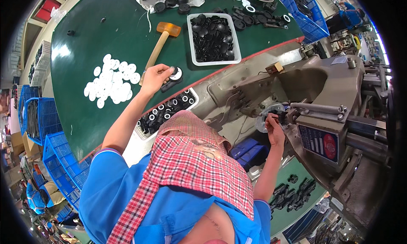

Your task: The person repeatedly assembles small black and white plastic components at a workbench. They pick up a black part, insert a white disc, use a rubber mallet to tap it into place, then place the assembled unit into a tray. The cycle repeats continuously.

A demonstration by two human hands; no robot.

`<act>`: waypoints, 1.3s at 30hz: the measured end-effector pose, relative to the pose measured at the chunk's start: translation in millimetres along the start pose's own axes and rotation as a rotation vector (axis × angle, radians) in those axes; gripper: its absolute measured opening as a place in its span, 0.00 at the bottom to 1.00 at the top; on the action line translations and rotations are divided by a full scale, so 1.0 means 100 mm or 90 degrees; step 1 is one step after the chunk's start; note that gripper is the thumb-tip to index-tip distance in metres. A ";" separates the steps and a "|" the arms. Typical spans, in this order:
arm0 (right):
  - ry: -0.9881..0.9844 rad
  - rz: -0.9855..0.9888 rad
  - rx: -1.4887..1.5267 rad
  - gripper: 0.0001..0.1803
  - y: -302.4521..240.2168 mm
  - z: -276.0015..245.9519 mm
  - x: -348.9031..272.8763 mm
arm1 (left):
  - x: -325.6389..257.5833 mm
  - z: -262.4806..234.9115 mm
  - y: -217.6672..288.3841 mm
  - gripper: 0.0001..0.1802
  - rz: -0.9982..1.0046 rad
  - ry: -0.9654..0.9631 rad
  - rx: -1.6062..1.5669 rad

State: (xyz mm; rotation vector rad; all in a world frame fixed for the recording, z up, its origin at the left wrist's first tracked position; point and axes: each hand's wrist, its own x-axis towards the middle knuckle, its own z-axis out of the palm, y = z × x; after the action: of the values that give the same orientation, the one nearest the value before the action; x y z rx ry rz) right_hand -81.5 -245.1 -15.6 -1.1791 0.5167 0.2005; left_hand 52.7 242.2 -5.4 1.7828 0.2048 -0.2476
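Observation:
My left hand (155,78) reaches over the green table and pinches a small black disc (174,70). Just under the fingertips, a white ring (177,76) rests on a black part (168,85) near the table's edge. Over on the right, my right hand (274,128) is closed at the machine (313,91), its fingers around a small dark part (275,115) beside a clear round piece. The fingers partly hide that part, so its kind does not show.
White discs (111,82) lie scattered left of a mallet (160,44). A white tray of black caps (238,53) stands farther back. Another tray (193,101) holds black parts with white rings, close to my apron. Blue crates (63,153) line the left side.

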 end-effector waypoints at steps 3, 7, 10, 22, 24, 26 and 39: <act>0.055 0.000 -0.021 0.08 -0.01 0.08 -0.01 | 0.07 -0.01 -0.05 0.13 -0.043 -0.020 0.008; 0.195 -0.182 -0.186 0.07 0.13 0.40 -0.10 | 0.05 -0.01 0.03 0.14 -0.080 -0.026 0.058; 0.254 -0.393 -0.453 0.09 0.34 0.37 -0.04 | 0.10 0.04 -0.03 0.17 -0.076 0.000 0.138; -0.092 -0.377 -0.591 0.20 0.82 1.68 0.09 | 0.17 0.06 -0.11 0.21 -0.152 0.017 0.169; -0.206 -0.516 -0.557 0.27 0.82 2.24 0.46 | 0.15 0.12 -0.09 0.21 -0.128 0.046 0.181; -0.270 -0.526 -0.527 0.34 0.79 2.77 0.76 | 0.12 0.14 -0.07 0.21 -0.099 0.060 0.207; -0.337 -0.467 -0.545 0.38 0.88 3.15 1.26 | 0.14 0.15 -0.16 0.21 -0.019 0.088 0.294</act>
State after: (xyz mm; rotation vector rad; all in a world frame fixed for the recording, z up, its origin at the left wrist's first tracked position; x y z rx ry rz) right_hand 79.3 62.6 -60.2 -1.9774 -0.5464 0.0848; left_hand 60.5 231.0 -27.5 2.2600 0.2910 -0.2031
